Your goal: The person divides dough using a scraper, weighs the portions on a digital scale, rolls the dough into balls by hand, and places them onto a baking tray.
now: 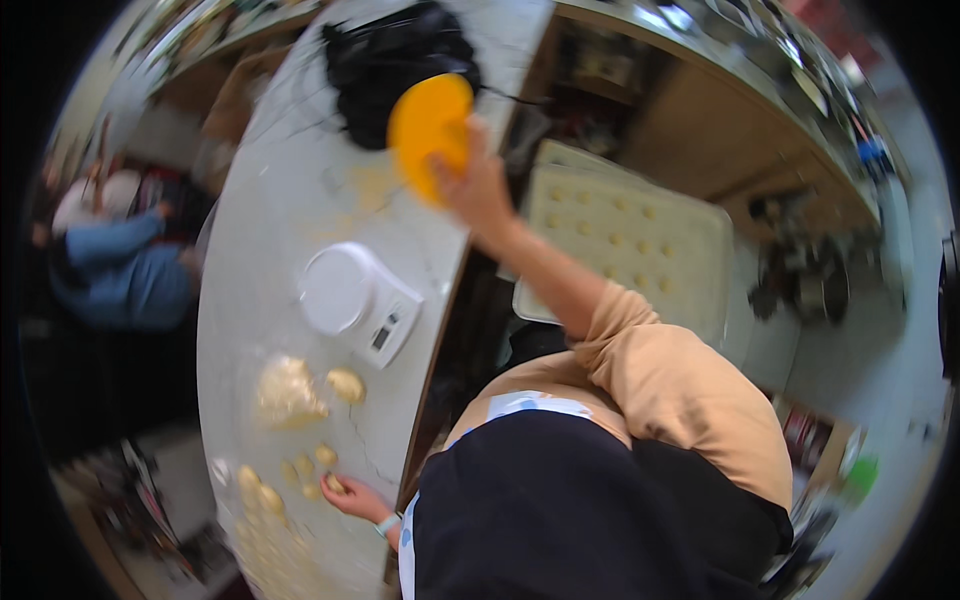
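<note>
My right hand (pixel 472 176), blurred by motion, grips an orange rounded plastic piece (pixel 427 135) above the far part of the marble-patterned counter (pixel 262 180). Its exact kind cannot be told. Low in the view, my left hand (pixel 358 501) holds a small dough piece (pixel 335 484) between its fingertips, close to the counter. Several small dough pieces (pixel 304 463) lie beside that hand. Farther up sit a larger dough lump (pixel 346 385) and a pale dough mass (pixel 289 391) that looks partly covered with clear plastic. A white digital kitchen scale (pixel 337 289) stands with its platform bare.
A black plastic bag (pixel 405 52) lies at the counter's upper end. Many dough pieces (pixel 274 555) blur together at lower left. Right of the counter, below my raised arm, is a tray (pixel 694 300) with rows of small dough pieces. Across the counter, a person in blue (pixel 139 270) sits.
</note>
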Available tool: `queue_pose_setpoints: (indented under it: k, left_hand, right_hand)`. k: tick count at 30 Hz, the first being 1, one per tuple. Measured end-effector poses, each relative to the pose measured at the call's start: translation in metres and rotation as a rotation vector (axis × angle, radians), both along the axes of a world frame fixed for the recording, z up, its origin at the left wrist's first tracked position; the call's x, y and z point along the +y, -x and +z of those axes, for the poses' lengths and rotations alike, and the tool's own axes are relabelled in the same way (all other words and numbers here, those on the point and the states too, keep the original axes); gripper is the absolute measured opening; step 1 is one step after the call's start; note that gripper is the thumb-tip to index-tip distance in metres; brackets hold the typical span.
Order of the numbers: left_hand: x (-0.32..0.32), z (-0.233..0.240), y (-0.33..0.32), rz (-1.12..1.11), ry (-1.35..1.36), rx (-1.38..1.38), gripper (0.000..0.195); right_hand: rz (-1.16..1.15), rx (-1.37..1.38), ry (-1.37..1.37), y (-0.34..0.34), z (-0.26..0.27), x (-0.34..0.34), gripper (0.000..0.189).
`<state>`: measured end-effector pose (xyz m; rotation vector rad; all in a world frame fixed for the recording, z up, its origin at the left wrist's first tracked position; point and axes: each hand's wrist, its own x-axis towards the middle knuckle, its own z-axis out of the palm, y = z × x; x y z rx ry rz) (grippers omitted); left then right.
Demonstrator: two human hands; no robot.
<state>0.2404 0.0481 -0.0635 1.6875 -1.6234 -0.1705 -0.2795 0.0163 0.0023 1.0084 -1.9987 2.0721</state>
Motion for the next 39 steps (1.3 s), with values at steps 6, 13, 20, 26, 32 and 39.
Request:
queue_pose_setpoints:
  k: [6, 13, 20, 26, 32, 39]
  left_hand:
    - [0.017, 0.006, 0.002, 0.197, 0.056, 0.453, 0.028]
    - [0.04, 0.052, 0.07, -0.082, -0.289, 1.508, 0.048]
    - [0.054, 0.087, 0.046, -0.48, -0.556, 2.03, 0.079]
    - [0.07, 0.052, -0.039, 0.058, -0.308, 1.032, 0.057]
    - [0.069, 0.027, -0.089, 0.043, -0.172, 0.456, 0.021]
    - [0.065, 0.026, -0.091, -0.129, -0.013, 0.346, 0.01]
  right_hand:
    - [0.221, -0.129, -0.651, 0.046, -0.027, -0.038, 0.052]
    - [1.239, 0.157, -0.395, -0.176, 0.065, 0.013, 0.041]
    - [1.48, 0.399, -0.329, -0.289, 0.016, 0.035, 0.024]
    - [1.121, 0.695, -0.444, -0.305, -0.023, 0.012, 0.007]
    - [1.482, 0.447, -0.463, -0.343, -0.033, 0.061, 0.013]
    - [1.12, 0.476, -0.493, -0.36, -0.04, 0.008, 0.007]
